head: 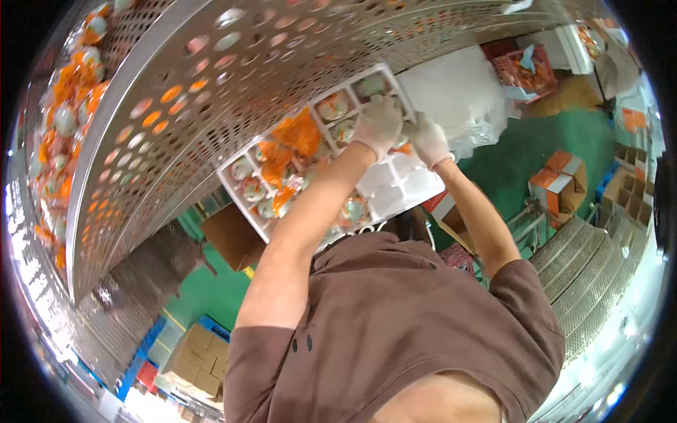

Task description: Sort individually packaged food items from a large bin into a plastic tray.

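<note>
A white compartmented plastic tray [381,203] lies tilted before me, partly filled with pale, egg-like items [334,107] in clear and orange plastic wrap. My left hand [378,126], in a whitish glove, reaches over the cells at the tray's right half, its fingers bent downward. Close beside it, my gloved right hand [427,138] is at the tray's right edge. Another wrapped item shows below and between the two hands. What the fingers of either hand grip is hidden. Orange wrapped packs [299,132] lie heaped over the left cells, while several lower right cells are bare.
A perforated metal trough wall [174,121] rises along the tray's far side, with more wrapped items [66,121] beyond it. White plastic sheeting [455,95] lies to the right. A red basket [529,74], open cartons [558,182] and a perforated metal surface [576,264] stand farther right.
</note>
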`<state>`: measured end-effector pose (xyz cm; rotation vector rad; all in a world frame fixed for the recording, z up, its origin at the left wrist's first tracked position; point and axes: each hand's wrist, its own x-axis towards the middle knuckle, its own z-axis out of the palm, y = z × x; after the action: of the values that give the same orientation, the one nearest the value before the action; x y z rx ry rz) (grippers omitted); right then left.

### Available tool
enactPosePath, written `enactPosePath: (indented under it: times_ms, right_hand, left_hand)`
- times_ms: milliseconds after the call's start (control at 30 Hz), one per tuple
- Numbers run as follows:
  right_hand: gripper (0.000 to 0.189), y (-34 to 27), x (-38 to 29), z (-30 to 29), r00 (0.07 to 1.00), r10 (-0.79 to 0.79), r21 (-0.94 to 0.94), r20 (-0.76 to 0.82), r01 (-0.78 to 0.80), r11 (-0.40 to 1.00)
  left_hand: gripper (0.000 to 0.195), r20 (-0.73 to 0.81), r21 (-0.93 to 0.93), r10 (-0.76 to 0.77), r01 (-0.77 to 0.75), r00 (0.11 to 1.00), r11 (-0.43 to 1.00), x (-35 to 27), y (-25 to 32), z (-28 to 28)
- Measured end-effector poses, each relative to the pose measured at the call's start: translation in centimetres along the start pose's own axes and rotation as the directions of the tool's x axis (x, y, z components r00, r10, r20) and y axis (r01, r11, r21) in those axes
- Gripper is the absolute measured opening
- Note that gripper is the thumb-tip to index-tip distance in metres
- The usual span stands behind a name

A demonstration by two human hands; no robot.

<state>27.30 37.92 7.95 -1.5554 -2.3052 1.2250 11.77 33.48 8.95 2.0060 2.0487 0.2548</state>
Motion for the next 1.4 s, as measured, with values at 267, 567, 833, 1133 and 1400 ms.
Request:
enactPosePath:
  times_ms: [267, 567, 833, 1133, 1400]
  right_hand:
    - [0.04, -0.2, 0.9, 0.7, 0.921, -0.28, -0.244, -0.269, 0.216, 0.945]
    - [0.025, -15.2, -0.5, 0.9, 0.729, -0.657, 0.191, -0.19, 0.684, 0.704]
    - [0.068, -16.7, -5.7, 1.2, 0.827, -0.549, 0.357, 0.122, 0.479, 0.802]
    - [0.062, -12.4, -7.5, -1.4, 0.957, -0.199, 0.811, 0.209, -0.055, 0.583]
    - [0.045, -7.0, -5.2, -8.7, 0.792, 0.035, -0.345, 0.61, 0.225, 0.911]
  left_hand:
    - [0.047, 0.023, -0.008, -0.548, 0.548, 0.836, 0.836, -7.2, -3.8, -9.7]
    - [0.053, 0.216, -0.878, -0.557, 0.409, 0.802, 0.249, -12.2, -7.7, -11.2]
    - [0.045, 0.182, -0.71, -0.461, -0.208, 0.869, -0.673, -14.5, -3.2, -9.7]
    - [0.036, 0.152, -0.976, -0.402, 0.203, 0.903, 0.085, -13.9, 0.1, -9.5]
    - [0.031, 0.106, -0.788, -0.473, 0.364, 0.875, 0.497, -16.6, -2.9, -7.3]
